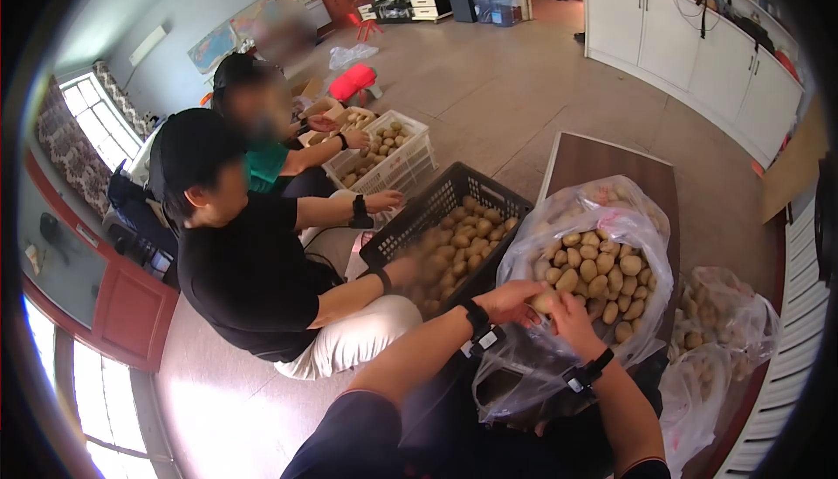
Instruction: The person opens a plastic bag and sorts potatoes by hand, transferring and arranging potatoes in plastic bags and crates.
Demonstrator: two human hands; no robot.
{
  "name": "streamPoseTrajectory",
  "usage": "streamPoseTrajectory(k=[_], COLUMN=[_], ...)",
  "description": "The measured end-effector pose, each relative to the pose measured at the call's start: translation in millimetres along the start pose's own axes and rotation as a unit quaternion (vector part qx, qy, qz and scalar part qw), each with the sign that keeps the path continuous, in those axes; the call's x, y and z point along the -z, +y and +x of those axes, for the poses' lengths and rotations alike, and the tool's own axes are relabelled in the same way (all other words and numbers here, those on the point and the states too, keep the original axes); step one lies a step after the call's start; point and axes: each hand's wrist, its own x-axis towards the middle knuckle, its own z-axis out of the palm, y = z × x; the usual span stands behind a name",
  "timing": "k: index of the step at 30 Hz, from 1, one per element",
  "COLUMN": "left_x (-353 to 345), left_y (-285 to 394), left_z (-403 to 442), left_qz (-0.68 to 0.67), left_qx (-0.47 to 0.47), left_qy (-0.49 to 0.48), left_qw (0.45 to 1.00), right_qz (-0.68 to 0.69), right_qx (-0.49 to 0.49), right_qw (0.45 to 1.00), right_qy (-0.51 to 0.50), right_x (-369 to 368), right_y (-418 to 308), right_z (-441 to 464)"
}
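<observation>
Over the near side of an open clear plastic bag [656, 282], my two hands meet at a light tan potato [546, 303]. My left hand [513, 303] closes on it from the left, its fingers partly hidden. From the right, the fingers of my right hand [572, 320] are wrapped against the same potato. Several brown potatoes [598, 276] fill the bag just beyond my hands. Both wrists carry a dark band with a small device.
The bag stands on a brown board [611, 149]. Left of it is a black crate [419, 204] of potatoes, where a co-worker in black [240, 252] reaches in. Another co-worker sits by a white crate [425, 158]. More bagged potatoes [711, 313] lie at right, near a white radiator [786, 339].
</observation>
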Motion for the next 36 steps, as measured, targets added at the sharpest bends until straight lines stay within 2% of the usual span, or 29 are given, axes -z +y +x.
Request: streamPoseTrajectory(k=[1,3,5,8,10,11,13,16,18,22,24,29,30,32,33,36], left_x=[-0.4,0.4,4.1,7.9,14.8,19.6,30.6,43.2,59.0,93.2,112.8,158.8,175.2,201.2,203.9,208.0], left_y=[1.3,1.6,-0.4,1.9,0.6,-0.7,1.6,1.1,1.2,-5.0,-11.9,-27.9,-36.7,-52.1,-53.0,-54.3], left_z=[0.0,1.1,1.9,1.1,2.7,5.0,5.9,6.1,5.3,6.7,9.5,0.9,-3.2,4.4,2.2,1.4], left_qz=[0.007,0.012,0.032,0.02,0.013,0.003,-0.007,-0.071,-0.099,-0.141,-0.17,-0.157,0.163,0.377,0.466,0.487], left_qx=[-0.008,-0.007,0.0,-0.024,-0.039,-0.05,-0.069,-0.124,-0.135,-0.188,-0.203,-0.201,-0.295,-0.354,-0.384,-0.346], left_qy=[-0.038,-0.024,0.036,0.058,0.08,0.094,0.119,0.189,0.212,0.268,0.314,0.349,0.385,0.381,0.387,0.396], left_qw=[0.999,1.0,0.999,0.998,0.996,0.994,0.991,0.972,0.963,0.934,0.912,0.902,0.859,0.766,0.697,0.697], right_qz=[0.0,0.033,0.053,0.043,0.023,0.022,-0.167,-0.156,-0.269,-0.352,-0.399,-0.434,-0.46,-0.467,-0.475,-0.499], right_qx=[0.004,0.022,0.006,0.016,-0.025,-0.023,0.068,0.027,-0.007,0.009,-0.035,-0.09,-0.106,-0.113,-0.118,-0.1], right_qw=[1.0,0.999,0.998,0.999,0.997,0.997,0.963,0.958,0.911,0.87,0.855,0.839,0.826,0.82,0.814,0.795], right_qy=[0.006,-0.018,-0.018,0.016,0.069,0.065,0.203,0.238,0.314,0.344,0.329,0.316,0.307,0.31,0.312,0.33], right_x=[-1.0,-2.8,1.4,16.3,30.3,39.5,59.3,90.6,105.3,115.7,114.0,108.4,109.5,106.7,106.0,105.2], right_y=[-2.1,-3.1,-2.1,13.9,18.7,33.2,68.5,91.7,96.7,96.8,86.4,93.1,100.9,102.0,103.7,108.8], right_z=[-0.2,-3.8,-7.5,-7.7,-11.3,-9.5,-1.5,-2.7,-8.0,-11.5,-18.0,-20.3,-19.7,-20.7,-20.8,-20.0])
